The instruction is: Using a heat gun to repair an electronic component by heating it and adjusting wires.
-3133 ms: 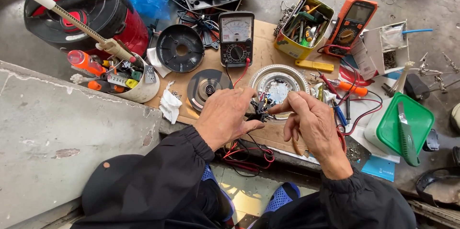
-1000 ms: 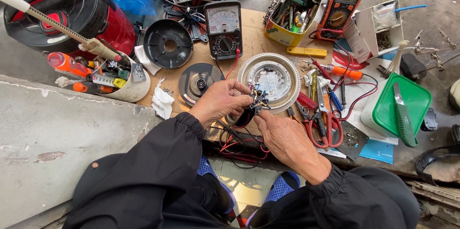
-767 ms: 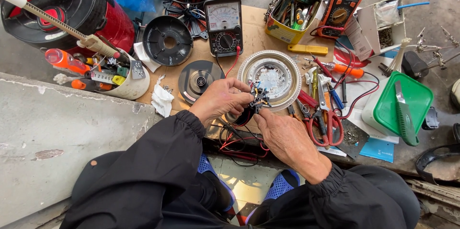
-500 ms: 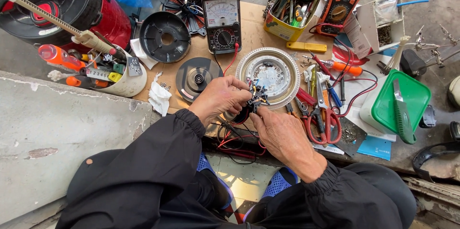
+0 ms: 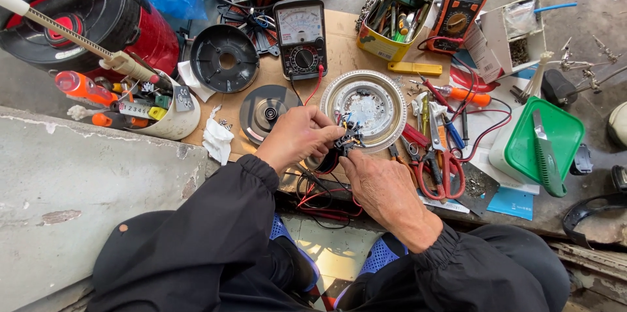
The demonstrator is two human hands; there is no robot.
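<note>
Small wired black component (image 5: 348,141): held above the desk (image 5: 339,51) at its near edge, just in front of the round metal plate (image 5: 364,107). Left hand (image 5: 297,137) fingers pinch it from the left; right hand (image 5: 382,188) fingers close on it from below. Black analog meter (image 5: 300,38) behind; red-handled pliers (image 5: 441,171) to the right.

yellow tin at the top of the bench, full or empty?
Full. The open yellow tin is packed with upright hand tools, their handles and tips sticking out above its rim. It stands beside the orange multimeter.
</note>
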